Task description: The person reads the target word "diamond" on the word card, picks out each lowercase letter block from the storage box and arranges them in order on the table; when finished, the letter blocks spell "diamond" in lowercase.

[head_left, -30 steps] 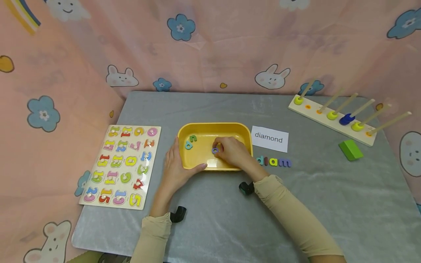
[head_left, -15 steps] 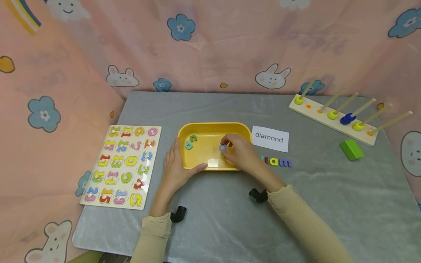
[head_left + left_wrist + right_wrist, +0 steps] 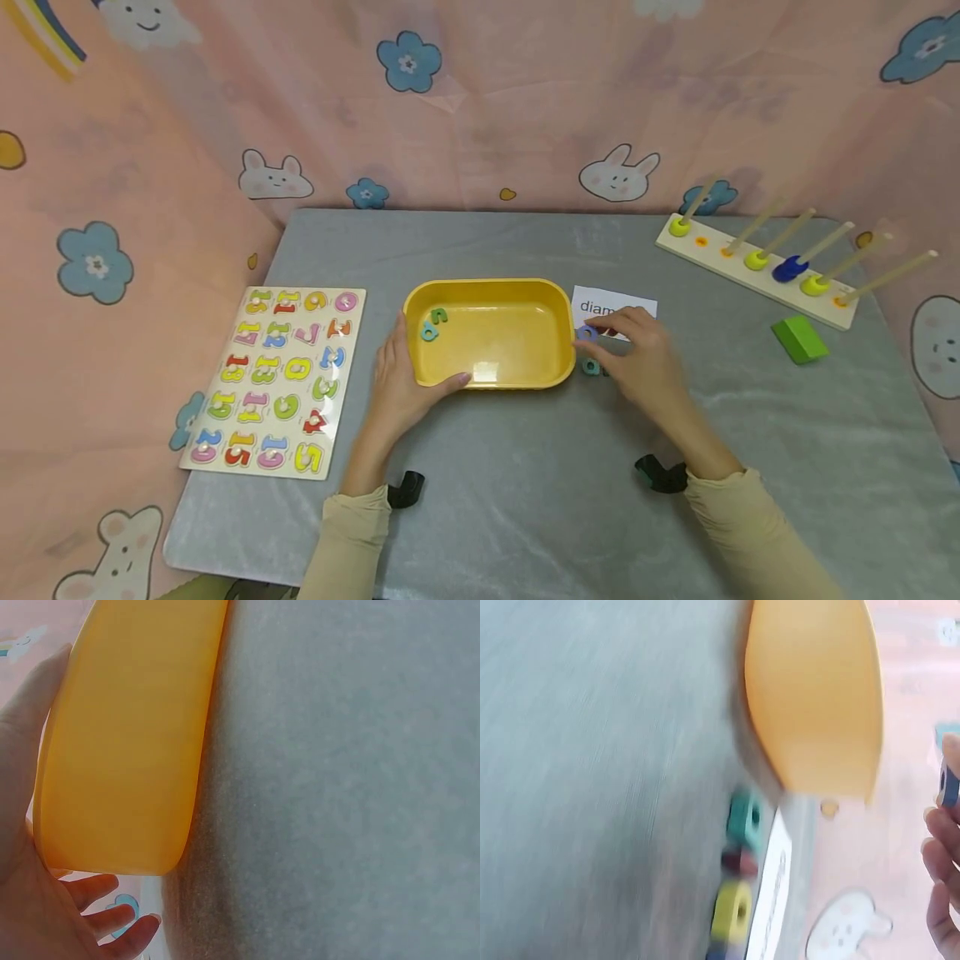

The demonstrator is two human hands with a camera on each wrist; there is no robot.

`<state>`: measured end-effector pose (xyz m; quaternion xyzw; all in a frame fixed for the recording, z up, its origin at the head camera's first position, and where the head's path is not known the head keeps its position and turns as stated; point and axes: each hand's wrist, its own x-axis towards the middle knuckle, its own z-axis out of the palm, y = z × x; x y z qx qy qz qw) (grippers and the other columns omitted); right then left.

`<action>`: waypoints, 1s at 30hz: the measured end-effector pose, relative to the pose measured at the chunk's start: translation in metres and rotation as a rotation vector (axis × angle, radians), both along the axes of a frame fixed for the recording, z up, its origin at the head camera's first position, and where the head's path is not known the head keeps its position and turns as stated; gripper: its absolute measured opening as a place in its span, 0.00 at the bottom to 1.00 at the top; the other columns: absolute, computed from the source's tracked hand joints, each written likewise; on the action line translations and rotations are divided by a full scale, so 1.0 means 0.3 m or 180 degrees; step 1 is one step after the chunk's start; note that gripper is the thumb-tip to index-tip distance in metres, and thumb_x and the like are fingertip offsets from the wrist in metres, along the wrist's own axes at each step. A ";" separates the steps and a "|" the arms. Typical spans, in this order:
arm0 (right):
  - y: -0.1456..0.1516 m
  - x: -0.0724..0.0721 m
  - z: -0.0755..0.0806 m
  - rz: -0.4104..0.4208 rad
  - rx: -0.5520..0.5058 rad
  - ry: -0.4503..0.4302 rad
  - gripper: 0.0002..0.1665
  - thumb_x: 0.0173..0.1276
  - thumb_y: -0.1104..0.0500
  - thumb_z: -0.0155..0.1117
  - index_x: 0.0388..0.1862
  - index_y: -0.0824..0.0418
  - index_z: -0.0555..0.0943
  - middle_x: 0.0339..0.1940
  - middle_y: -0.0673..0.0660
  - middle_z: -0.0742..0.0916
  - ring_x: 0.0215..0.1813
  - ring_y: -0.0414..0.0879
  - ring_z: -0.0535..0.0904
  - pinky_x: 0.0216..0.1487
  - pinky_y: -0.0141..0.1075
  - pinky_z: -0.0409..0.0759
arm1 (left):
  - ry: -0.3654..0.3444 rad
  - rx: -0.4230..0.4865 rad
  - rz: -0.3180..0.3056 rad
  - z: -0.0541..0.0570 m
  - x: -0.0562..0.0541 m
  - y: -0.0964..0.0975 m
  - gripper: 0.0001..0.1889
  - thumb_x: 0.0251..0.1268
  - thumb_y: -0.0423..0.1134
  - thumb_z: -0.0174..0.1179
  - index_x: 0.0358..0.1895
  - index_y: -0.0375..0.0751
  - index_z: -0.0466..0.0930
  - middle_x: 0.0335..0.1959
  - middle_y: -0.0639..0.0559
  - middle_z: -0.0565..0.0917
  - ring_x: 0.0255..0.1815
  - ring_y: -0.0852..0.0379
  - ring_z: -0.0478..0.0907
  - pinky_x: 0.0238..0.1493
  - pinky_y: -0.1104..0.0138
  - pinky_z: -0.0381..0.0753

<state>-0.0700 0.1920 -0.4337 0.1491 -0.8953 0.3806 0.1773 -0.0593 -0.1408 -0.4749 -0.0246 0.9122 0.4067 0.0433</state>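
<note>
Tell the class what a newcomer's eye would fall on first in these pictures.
Probably the bright yellow tray near the middle of the grey table, with the left hand on its left end. Next, the right hand, pinching a purple letter near the tray's right end. The colourful number board at the table's left would likely catch attention.

The yellow tray [image 3: 517, 342] looks like smooth plastic with a glossy floor, while the counter [image 3: 510, 492] wears grey cloth with a soft, faintly lustrous nap, and the backdrop [image 3: 495, 108] is thin, creased cloth. The peg rack [image 3: 733, 259] looks like pale wood, the number board [image 3: 297, 430] is smooth with a slight gloss, and the green block [image 3: 799, 340] has smooth faces. The card [image 3: 637, 302] is matt paper, the sleeve [image 3: 341, 542] matt cloth, the wrist mount [image 3: 407, 490] apparently smooth plastic, and the purple letter piece [image 3: 950, 792] smooth, its material unclear.
</note>
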 end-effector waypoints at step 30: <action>0.346 0.096 -0.121 -0.0692 0.0732 -0.1126 0.18 0.63 0.67 0.79 0.50 0.72 0.88 0.45 0.73 0.87 0.46 0.67 0.84 0.46 0.58 0.78 | 0.0013 -0.0001 -0.0013 0.004 0.004 -0.001 0.74 0.49 0.60 0.83 0.89 0.44 0.34 0.88 0.40 0.52 0.86 0.38 0.50 0.85 0.43 0.50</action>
